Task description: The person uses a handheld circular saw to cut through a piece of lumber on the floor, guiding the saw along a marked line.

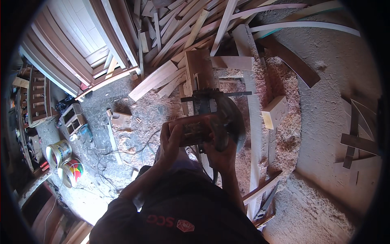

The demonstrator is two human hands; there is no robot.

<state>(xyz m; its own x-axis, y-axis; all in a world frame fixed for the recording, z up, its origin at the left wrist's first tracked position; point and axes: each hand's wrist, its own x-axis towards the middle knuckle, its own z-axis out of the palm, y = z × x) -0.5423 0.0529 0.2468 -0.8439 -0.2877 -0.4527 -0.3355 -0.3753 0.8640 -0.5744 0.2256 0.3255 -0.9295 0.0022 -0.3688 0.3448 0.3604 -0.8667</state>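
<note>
A dark circular saw (233,118) with a rounded guard is held in front of my body with both hands. My left hand (170,140) is closed against the left end of its motor housing (195,128). My right hand (221,154) wraps round its handle, part of the fingers hidden by the tool. The saw's front plate lies at the near end of a thick brown wooden board (199,63) that points away from me. Its blade is hidden, so I cannot tell whether it touches the wood.
Long offcuts (174,30) are heaped at the far side. A pale beam (254,122) runs along the right, with a wood block (275,112) and shavings (288,146) beside it. Buckets (59,152) and a cord (148,144) lie left; curved frames (61,44) lean far left.
</note>
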